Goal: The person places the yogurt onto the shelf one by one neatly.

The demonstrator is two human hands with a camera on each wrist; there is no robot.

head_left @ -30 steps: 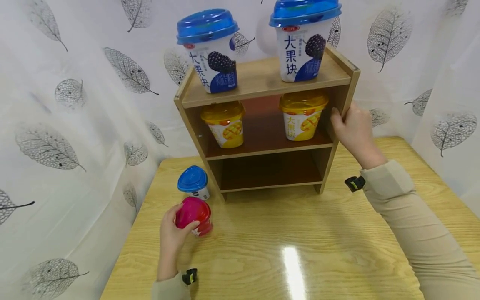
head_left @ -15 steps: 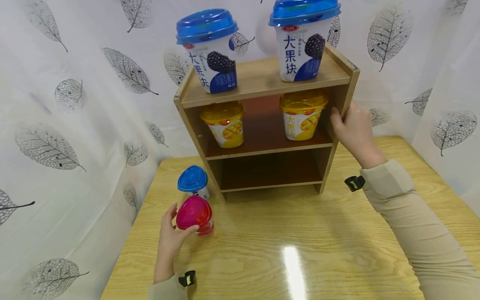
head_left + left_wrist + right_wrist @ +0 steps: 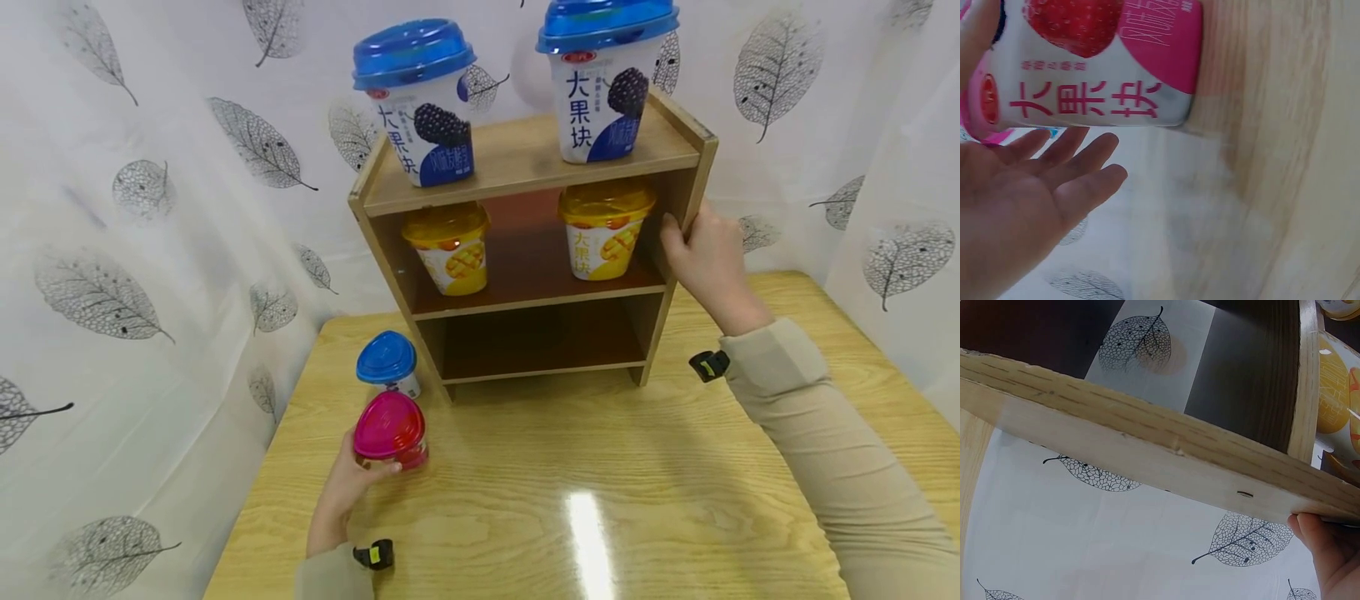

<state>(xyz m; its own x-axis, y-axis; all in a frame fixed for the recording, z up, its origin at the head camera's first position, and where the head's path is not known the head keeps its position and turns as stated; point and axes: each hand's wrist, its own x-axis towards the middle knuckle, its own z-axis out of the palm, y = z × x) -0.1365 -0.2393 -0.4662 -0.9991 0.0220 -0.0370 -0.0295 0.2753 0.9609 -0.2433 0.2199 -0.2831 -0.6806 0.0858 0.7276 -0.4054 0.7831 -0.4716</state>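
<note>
My left hand (image 3: 343,487) is at a yogurt cup with a pink lid (image 3: 390,423) on the table. In the left wrist view this cup (image 3: 1097,69) shows a strawberry label; my fingers (image 3: 1082,165) are spread along one side, thumb on the other, not closed round it. My right hand (image 3: 708,265) holds the right side panel of a small wooden shelf (image 3: 525,308), thumb at the front edge. In the right wrist view the hand (image 3: 1332,556) pinches the panel's edge; most fingers are hidden.
A blue-lidded cup (image 3: 386,358) stands behind the pink one, beside the shelf. Two yellow-lidded cups, left (image 3: 455,260) and right (image 3: 606,237), sit on the middle level. Two blackberry cups, left (image 3: 427,125) and right (image 3: 600,100), stand on top. A leaf-print curtain (image 3: 187,275) hangs behind.
My left hand has loosened from the pink lid and shifted lower, toward the cup's near side. The pink cup has barely moved. My right hand stays on the shelf.
</note>
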